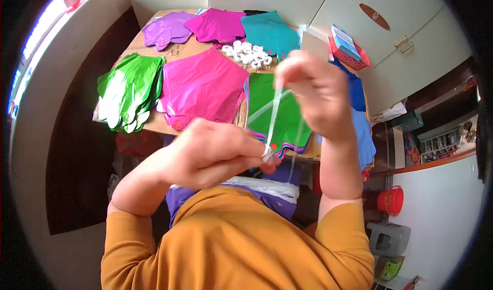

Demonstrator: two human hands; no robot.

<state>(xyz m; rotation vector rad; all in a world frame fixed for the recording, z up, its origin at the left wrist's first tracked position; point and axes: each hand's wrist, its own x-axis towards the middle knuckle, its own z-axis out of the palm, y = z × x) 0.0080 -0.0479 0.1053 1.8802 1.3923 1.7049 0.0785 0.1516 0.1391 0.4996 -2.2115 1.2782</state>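
Note:
My left hand (pixel 213 151) is closed, pinching a small white ring-shaped piece (pixel 267 153) at its fingertips. A thin whitish ribbon (pixel 275 114) runs taut from that piece up to my right hand (pixel 318 92), whose fingers are closed on its upper end; the hand is slightly blurred. Another clear strand hangs below the right hand. Behind the ribbon lies a layered stack of flat foil balloons, green on top (pixel 269 92), with other colours showing along the edge. A pile of small white rolls (pixel 247 54) sits farther back on the table.
More flat foil balloon stacks cover the cardboard-topped table: green (pixel 131 90), pink (pixel 203 87), purple (pixel 168 29), magenta (pixel 215 25), teal (pixel 269 31), blue (pixel 362 136). A red basket (pixel 359 59) stands at back right. White strands (pixel 272 187) lie across my lap. A red bucket (pixel 391 200) is right.

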